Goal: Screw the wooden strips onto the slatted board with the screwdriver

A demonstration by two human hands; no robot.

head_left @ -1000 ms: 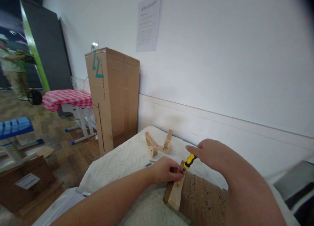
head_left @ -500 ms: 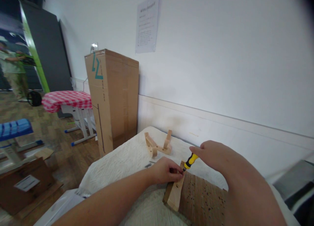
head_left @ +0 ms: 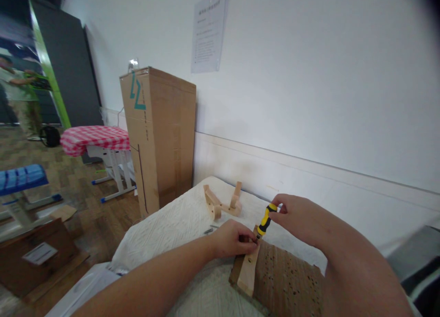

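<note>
My right hand grips the top of a yellow-and-black screwdriver, which leans with its tip down on a pale wooden strip. My left hand is closed at the screwdriver's tip, its thumb and fingertips pinched together over the strip; what they hold is hidden. The strip has a hole below the fingers and lies across one end of a brown board dotted with many small holes. Beyond my left hand, a few small metal screws lie on the white cloth.
A joined wooden piece with curved parts rests farther back on the cloth-covered table. A tall cardboard box stands left of it, against the white wall. A red checked table, a blue stool and a person are at the left.
My right hand has shifted its grip on the screwdriver, with the fingers now curled round the handle's top, and the handle stands more upright. My left hand stays in place.
</note>
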